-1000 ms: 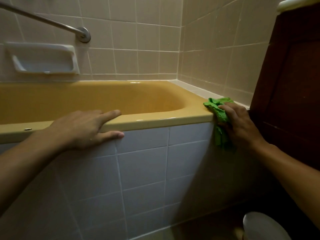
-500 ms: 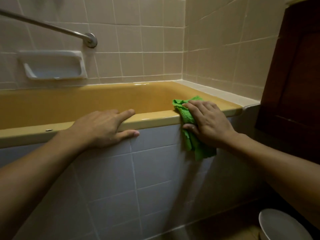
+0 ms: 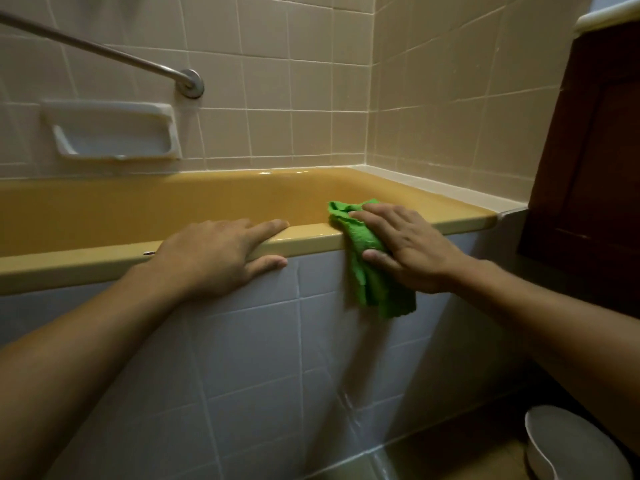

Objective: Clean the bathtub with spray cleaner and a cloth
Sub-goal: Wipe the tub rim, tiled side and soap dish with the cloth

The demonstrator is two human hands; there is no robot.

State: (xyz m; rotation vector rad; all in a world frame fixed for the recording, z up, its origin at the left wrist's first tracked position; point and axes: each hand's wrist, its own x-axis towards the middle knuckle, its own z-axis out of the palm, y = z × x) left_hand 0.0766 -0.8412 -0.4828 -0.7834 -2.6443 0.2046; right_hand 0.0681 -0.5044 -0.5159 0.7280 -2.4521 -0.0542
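Note:
The mustard-yellow bathtub (image 3: 311, 239) runs across the head view, with a white tiled front below its rim. A green cloth (image 3: 367, 282) is draped over the front rim, its lower part hanging down the tiles. My right hand (image 3: 412, 251) presses the cloth flat against the rim, fingers laid over the top and thumb on the front face. A short way to the left, my left hand (image 3: 214, 254) rests on the bare rim, fingers on top and thumb below the edge. No spray cleaner is in view.
A white soap dish (image 3: 110, 133) and a metal grab bar (image 3: 104, 51) are fixed to the tiled back wall. A dark wooden cabinet (image 3: 588, 168) stands close at the right. A white round container (image 3: 571, 445) sits on the floor at the lower right.
My right hand has slid the green cloth leftward along the front rim, from the right corner toward my left hand. My left hand has stayed on the rim.

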